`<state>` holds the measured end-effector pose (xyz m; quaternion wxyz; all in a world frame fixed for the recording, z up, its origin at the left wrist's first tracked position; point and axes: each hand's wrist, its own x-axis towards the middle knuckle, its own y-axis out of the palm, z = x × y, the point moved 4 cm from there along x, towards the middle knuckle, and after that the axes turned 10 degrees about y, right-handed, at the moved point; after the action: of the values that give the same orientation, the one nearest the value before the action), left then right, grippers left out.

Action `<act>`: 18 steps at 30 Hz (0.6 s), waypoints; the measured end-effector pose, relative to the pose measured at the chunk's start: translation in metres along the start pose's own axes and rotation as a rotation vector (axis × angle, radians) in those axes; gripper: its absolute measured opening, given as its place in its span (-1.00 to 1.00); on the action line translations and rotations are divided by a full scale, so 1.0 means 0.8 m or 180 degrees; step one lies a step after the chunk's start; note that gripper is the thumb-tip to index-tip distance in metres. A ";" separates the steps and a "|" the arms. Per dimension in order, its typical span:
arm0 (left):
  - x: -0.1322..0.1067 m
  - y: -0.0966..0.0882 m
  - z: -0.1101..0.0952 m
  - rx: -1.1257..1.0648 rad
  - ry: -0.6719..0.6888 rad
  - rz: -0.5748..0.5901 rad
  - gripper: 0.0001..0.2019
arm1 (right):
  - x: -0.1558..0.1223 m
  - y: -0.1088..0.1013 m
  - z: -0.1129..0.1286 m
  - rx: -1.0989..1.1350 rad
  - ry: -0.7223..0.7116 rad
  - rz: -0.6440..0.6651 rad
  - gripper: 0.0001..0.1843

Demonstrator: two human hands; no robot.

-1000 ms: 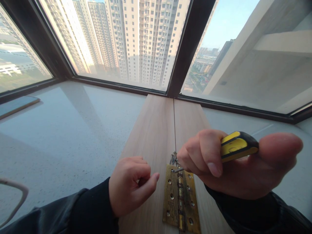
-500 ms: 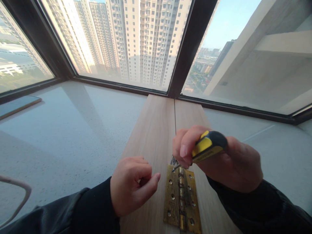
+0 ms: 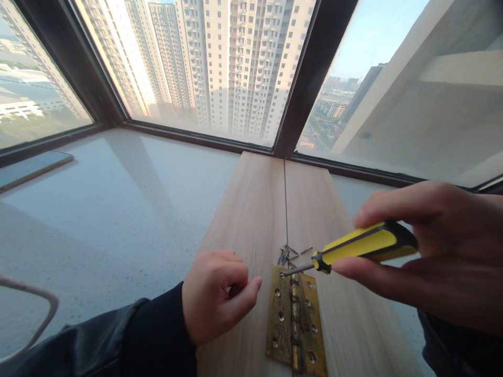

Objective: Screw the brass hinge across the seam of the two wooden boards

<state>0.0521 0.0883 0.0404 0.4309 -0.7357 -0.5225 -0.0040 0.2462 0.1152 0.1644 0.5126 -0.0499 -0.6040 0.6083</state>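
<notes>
Here's the brass hinge (image 3: 295,309), lying across two pale boards (image 3: 255,209), and the screwdriver (image 3: 357,246) has its tip at the eleven-o'clock hole! Out at three o'clock, the right hand (image 3: 451,251) pinches the yellow handle between thumb and finger; at nine, the left hand (image 3: 220,298) curls loosely, contents hidden. Progress? Several loose screws (image 3: 283,255) lie at twelve, so driving looks unfinished, though which holes are filled I can't tell.
</notes>
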 end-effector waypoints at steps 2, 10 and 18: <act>0.000 0.000 0.000 -0.0023 0.0014 -0.0021 -0.63 | -0.002 -0.001 0.002 -0.0125 0.0030 0.0075 -0.67; 0.000 0.001 0.002 -0.0087 0.0035 -0.0061 -0.63 | -0.002 0.006 0.021 -0.0206 -0.0096 0.0729 -0.59; 0.000 0.000 0.002 -0.0077 0.0035 -0.0079 -0.63 | -0.012 0.001 0.031 -0.0353 -0.0164 0.0631 -0.61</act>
<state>0.0509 0.0892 0.0393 0.4247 -0.7343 -0.5292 -0.0197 0.2333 0.0919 0.1655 0.4306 -0.1220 -0.6417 0.6228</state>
